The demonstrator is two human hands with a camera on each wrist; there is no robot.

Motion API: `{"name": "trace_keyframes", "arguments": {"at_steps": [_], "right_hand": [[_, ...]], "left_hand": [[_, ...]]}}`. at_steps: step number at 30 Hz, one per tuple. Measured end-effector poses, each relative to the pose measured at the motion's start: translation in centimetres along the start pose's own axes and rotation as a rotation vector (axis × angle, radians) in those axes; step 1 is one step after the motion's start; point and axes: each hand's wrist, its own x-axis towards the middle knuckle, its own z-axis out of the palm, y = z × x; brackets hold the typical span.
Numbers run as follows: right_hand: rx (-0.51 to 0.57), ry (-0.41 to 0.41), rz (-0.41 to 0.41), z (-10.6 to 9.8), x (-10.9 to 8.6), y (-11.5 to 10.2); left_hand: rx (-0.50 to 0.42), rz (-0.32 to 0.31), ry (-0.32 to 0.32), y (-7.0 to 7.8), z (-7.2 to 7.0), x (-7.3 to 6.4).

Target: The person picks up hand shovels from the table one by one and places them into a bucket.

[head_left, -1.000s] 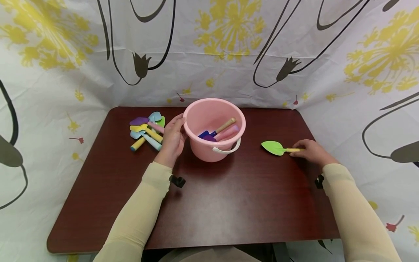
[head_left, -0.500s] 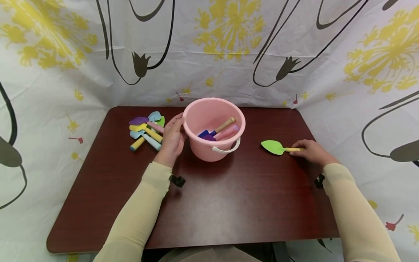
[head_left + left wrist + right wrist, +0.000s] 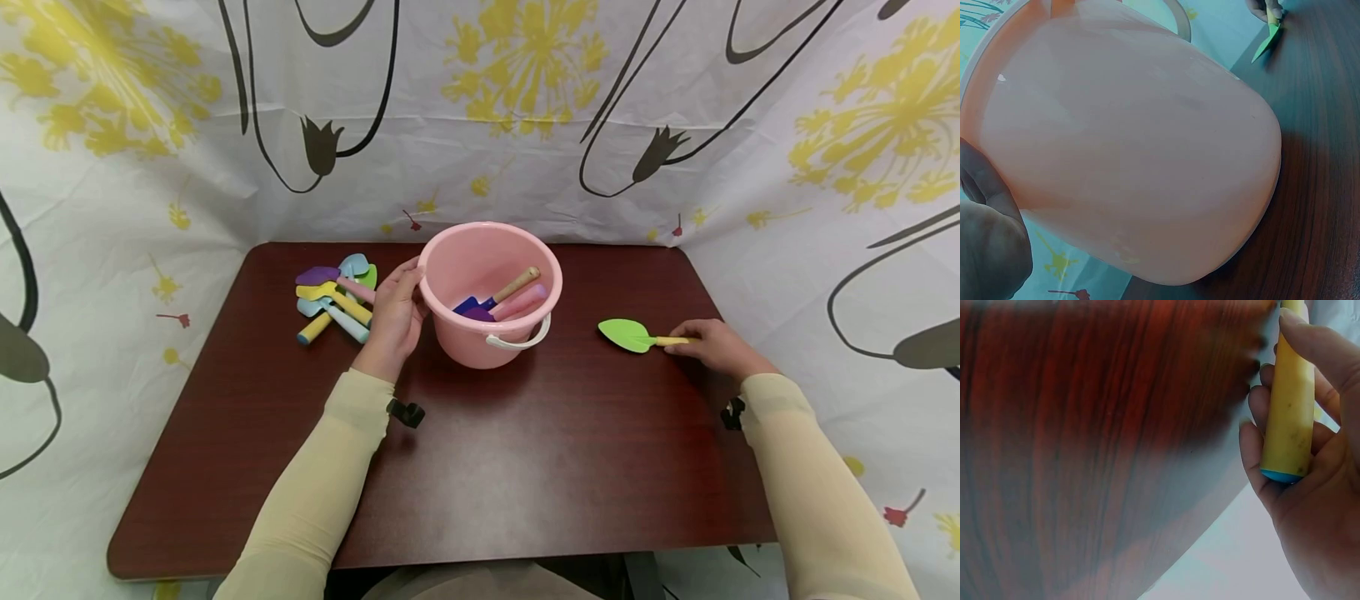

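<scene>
My left hand [image 3: 396, 315] grips the rim of a pink bucket [image 3: 474, 346] on its left side, thumb near the edge. In the left wrist view the bucket's wall [image 3: 1147, 137] fills most of the frame. Inside lie a blue toy shovel with a tan handle [image 3: 517, 285] and a purple one with a pink handle [image 3: 521, 303]. To the right, my right hand [image 3: 716, 346] holds a light-green toy trowel [image 3: 627, 335] by its yellow handle, low over the table. The right wrist view shows fingers and thumb around that handle [image 3: 1290, 412], whose end is blue.
Left of the bucket, several toy garden tools [image 3: 333, 298] in purple, yellow, light blue and green lie heaped. The bucket's white handle [image 3: 521, 343] hangs down at the front right. A patterned cloth [image 3: 480, 125] encloses the dark red-brown table [image 3: 480, 483] behind and at both sides.
</scene>
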Motion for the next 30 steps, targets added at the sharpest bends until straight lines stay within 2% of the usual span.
{"name": "trace_keyframes", "arguments": {"at_steps": [5,15,23,30], "right_hand": [[0.003,0.026,-0.007,-0.4,-0.3,-0.7],[0.023,0.145,-0.059,-2.1,-1.1,-2.7],[0.030,0.235,-0.062,-4.1,-1.4,-6.0],[0.044,0.283,-0.048,-5.6,-1.6,-9.2]], "left_hand": [[-0.001,-0.004,0.001,0.1,0.0,0.0],[-0.009,-0.009,-0.002,0.0,0.0,0.0],[-0.018,0.000,-0.005,0.0,-0.1,0.1],[-0.022,-0.003,-0.005,0.0,-0.1,0.1]]}}
